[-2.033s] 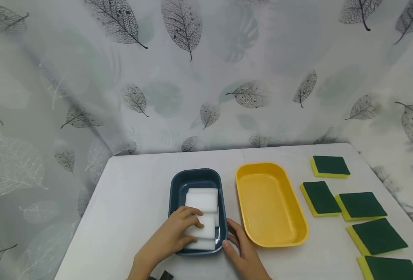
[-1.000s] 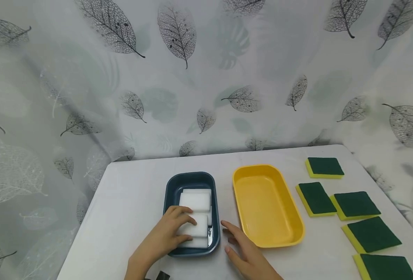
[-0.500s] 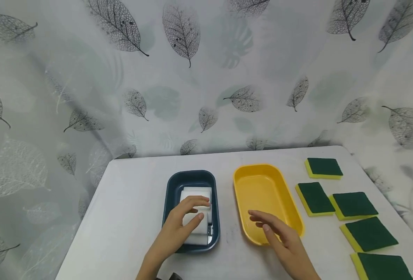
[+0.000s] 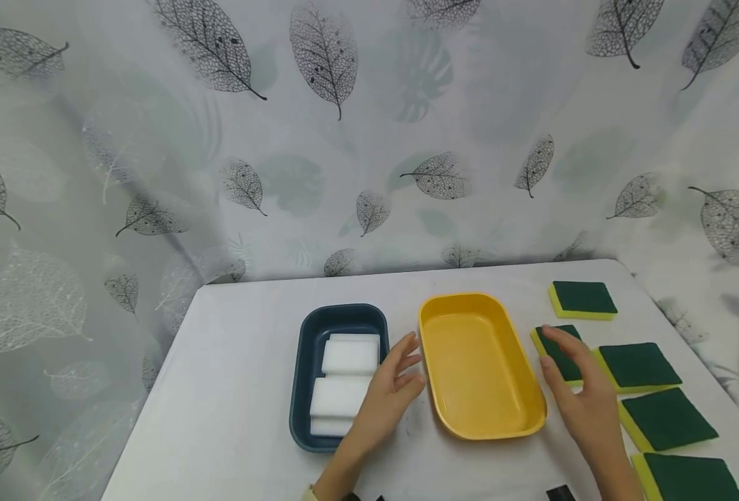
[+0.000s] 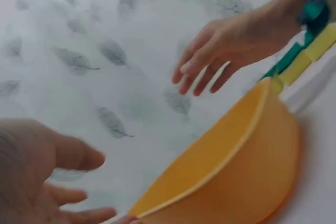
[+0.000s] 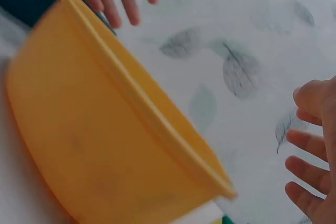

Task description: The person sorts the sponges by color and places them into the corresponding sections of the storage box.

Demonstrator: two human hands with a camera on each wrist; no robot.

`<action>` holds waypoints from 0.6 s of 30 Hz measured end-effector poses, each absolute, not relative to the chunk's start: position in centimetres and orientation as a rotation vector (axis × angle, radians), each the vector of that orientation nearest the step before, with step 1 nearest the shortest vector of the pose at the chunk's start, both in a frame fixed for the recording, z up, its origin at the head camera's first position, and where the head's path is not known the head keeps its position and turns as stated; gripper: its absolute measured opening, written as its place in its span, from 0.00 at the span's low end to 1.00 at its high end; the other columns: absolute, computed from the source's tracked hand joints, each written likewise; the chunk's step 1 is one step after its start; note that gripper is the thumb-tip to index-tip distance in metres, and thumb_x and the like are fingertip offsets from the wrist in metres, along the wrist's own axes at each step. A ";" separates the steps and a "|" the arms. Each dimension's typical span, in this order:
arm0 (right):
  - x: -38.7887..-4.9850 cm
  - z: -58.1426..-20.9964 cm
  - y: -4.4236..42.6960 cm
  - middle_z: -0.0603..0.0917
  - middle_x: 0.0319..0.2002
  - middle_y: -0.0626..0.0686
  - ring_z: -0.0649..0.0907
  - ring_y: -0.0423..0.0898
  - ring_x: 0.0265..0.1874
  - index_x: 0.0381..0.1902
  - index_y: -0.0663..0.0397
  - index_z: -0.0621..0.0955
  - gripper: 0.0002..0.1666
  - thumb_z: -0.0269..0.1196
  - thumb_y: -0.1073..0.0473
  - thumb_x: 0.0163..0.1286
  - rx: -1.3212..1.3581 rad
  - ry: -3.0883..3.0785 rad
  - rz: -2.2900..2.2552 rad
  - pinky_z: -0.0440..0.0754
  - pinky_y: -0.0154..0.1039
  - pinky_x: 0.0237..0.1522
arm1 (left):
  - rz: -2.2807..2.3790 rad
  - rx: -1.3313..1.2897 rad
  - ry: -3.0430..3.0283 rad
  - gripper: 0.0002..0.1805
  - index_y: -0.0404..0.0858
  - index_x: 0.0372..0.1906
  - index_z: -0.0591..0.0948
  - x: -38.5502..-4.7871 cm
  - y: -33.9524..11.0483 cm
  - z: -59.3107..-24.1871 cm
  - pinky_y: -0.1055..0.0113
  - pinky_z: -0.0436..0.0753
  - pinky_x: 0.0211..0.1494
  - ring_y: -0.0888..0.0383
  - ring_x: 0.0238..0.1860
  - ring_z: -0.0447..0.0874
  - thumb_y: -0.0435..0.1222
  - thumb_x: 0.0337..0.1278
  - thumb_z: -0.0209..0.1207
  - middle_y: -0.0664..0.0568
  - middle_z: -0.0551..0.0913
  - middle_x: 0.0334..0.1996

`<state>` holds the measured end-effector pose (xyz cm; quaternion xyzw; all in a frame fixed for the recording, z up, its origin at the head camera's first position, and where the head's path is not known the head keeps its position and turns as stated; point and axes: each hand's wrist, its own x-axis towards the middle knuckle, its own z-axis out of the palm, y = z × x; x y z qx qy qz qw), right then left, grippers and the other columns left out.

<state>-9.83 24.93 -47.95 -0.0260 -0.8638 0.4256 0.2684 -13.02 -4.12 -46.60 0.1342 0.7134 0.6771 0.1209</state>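
Observation:
My left hand [image 4: 387, 395] hovers between the two trays, over the right side of the navy tray [image 4: 300, 369], fingers loosely bent and holding nothing. White sponge blocks [image 4: 344, 396] lie in that tray, partly overlapping; my hand covers part of its right wall. The yellow tray [image 4: 476, 362] stands to the right with nothing in it. Beyond its right edge my right hand [image 4: 585, 403] is raised with fingers spread, in front of a green-and-yellow scouring sponge [image 4: 573, 334] that it partly hides. In the right wrist view, these fingers [image 6: 310, 145] are apart from the yellow tray.
Several more green-and-yellow scouring sponges [image 4: 666, 417] lie in a loose group along the right side of the white table [image 4: 232, 390]. A leaf-patterned curtain [image 4: 369, 139] hangs behind the table's back edge.
My left hand has let go of the white sponge blocks, lifted out of the navy tray and moved right. My right hand has left that tray's side and crossed over the yellow tray toward the scouring sponges.

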 end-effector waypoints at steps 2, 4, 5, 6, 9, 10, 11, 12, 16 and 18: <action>-10.2 -48.4 25.8 0.79 0.70 0.45 0.69 0.20 0.68 0.71 0.43 0.78 0.30 0.66 0.66 0.74 -0.156 -2.304 1.138 0.62 0.13 0.68 | 1.999 0.296 2.147 0.37 0.46 0.82 0.60 -12.8 -3.0 -47.3 0.62 0.80 0.72 0.45 0.71 0.74 0.32 0.72 0.57 0.44 0.69 0.77; -10.4 -48.8 26.5 0.78 0.71 0.48 0.69 0.26 0.72 0.71 0.44 0.78 0.30 0.66 0.65 0.74 -0.238 -2.291 1.123 0.60 0.15 0.70 | 2.008 0.214 2.215 0.38 0.48 0.81 0.61 -12.6 -2.0 -47.9 0.67 0.82 0.68 0.49 0.68 0.76 0.31 0.70 0.58 0.46 0.70 0.74; -10.4 -49.0 26.8 0.77 0.72 0.50 0.70 0.31 0.74 0.71 0.45 0.78 0.29 0.66 0.64 0.74 -0.273 -2.293 1.104 0.60 0.19 0.74 | 2.007 0.184 2.251 0.38 0.48 0.81 0.62 -12.5 -1.5 -48.1 0.68 0.82 0.66 0.50 0.67 0.76 0.30 0.69 0.58 0.47 0.71 0.73; -10.4 -49.4 27.1 0.77 0.73 0.53 0.70 0.38 0.75 0.71 0.47 0.78 0.29 0.66 0.64 0.74 -0.292 -2.298 1.082 0.61 0.26 0.78 | 2.006 0.158 2.277 0.38 0.48 0.81 0.63 -12.4 -1.2 -48.2 0.68 0.83 0.66 0.51 0.66 0.76 0.30 0.69 0.58 0.48 0.72 0.72; -10.3 -50.6 27.9 0.74 0.75 0.61 0.69 0.61 0.75 0.71 0.55 0.77 0.29 0.66 0.64 0.74 -0.287 -2.336 1.023 0.61 0.53 0.83 | 2.021 0.106 2.295 0.37 0.45 0.81 0.63 -12.0 -0.3 -48.3 0.64 0.82 0.67 0.51 0.67 0.74 0.31 0.69 0.58 0.46 0.72 0.72; -10.3 -51.1 28.1 0.73 0.75 0.63 0.68 0.66 0.74 0.71 0.57 0.76 0.29 0.66 0.65 0.73 -0.261 -2.348 0.993 0.60 0.62 0.82 | 2.031 0.086 2.294 0.37 0.44 0.80 0.63 -11.8 0.0 -48.3 0.63 0.83 0.67 0.50 0.66 0.74 0.31 0.69 0.58 0.45 0.72 0.71; -10.3 -51.5 28.3 0.72 0.74 0.66 0.68 0.70 0.73 0.71 0.59 0.76 0.30 0.66 0.66 0.72 -0.227 -2.355 0.967 0.59 0.70 0.79 | 2.036 0.062 2.289 0.37 0.43 0.80 0.63 -11.7 0.3 -48.4 0.65 0.83 0.66 0.51 0.66 0.74 0.31 0.69 0.58 0.45 0.71 0.71; -10.4 -51.9 28.5 0.71 0.74 0.68 0.67 0.73 0.72 0.71 0.60 0.76 0.30 0.66 0.67 0.71 -0.201 -2.367 0.942 0.58 0.73 0.77 | 2.043 0.037 2.281 0.36 0.43 0.80 0.64 -11.6 0.6 -48.5 0.66 0.83 0.65 0.52 0.65 0.73 0.31 0.69 0.58 0.46 0.71 0.71; -10.6 -52.5 29.0 0.67 0.75 0.73 0.65 0.77 0.71 0.72 0.64 0.73 0.33 0.66 0.67 0.70 -0.187 -2.439 0.839 0.57 0.76 0.76 | 2.070 0.001 2.265 0.35 0.40 0.79 0.65 -11.8 1.2 -49.6 0.75 0.81 0.56 0.56 0.57 0.72 0.31 0.69 0.58 0.45 0.72 0.65; -10.5 -52.5 29.1 0.66 0.74 0.75 0.64 0.78 0.70 0.71 0.66 0.73 0.32 0.65 0.67 0.71 -0.221 -2.497 0.802 0.57 0.77 0.74 | 2.069 -0.002 2.246 0.34 0.38 0.78 0.67 -12.1 1.2 -50.2 0.77 0.80 0.52 0.58 0.53 0.72 0.32 0.68 0.58 0.45 0.72 0.62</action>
